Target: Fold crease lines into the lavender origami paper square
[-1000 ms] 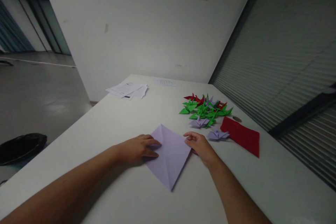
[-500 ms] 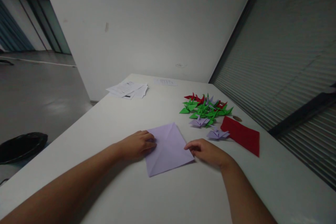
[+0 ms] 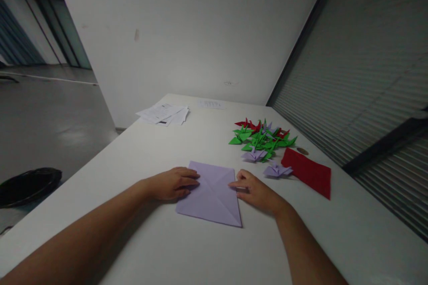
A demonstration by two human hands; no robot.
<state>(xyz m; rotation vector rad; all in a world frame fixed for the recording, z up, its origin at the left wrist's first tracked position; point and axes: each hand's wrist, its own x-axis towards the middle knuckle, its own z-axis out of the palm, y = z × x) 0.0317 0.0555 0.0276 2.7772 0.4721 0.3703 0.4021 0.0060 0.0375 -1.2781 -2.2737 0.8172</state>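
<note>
A square of lilac origami paper (image 3: pixel 211 200) lies flat on the white table, with diagonal creases crossing at its middle. My left hand (image 3: pixel 175 183) rests on its left edge, palm down, fingers stretched over the paper. At the right edge, my right hand (image 3: pixel 256 190) touches the sheet with extended fingertips, the fingers apart. Beyond my right hand sits a lilac paper crane (image 3: pixel 277 170), and behind it is a cluster of green paper cranes (image 3: pixel 265 142) mixed with red and lilac ones.
A red sheet of paper (image 3: pixel 309 173) lies on the right, near a small brown round object (image 3: pixel 302 151). Printed papers (image 3: pixel 163 113) are spread at the table's far left. A black-lined bin (image 3: pixel 30 185) stands on the floor at left. Window blinds (image 3: pixel 361 84) border the right side.
The lilac sheet has turned on the table, so its edges now point differently. My right hand has shifted slightly left and up along the sheet's edge; my left hand stays on the left side.
</note>
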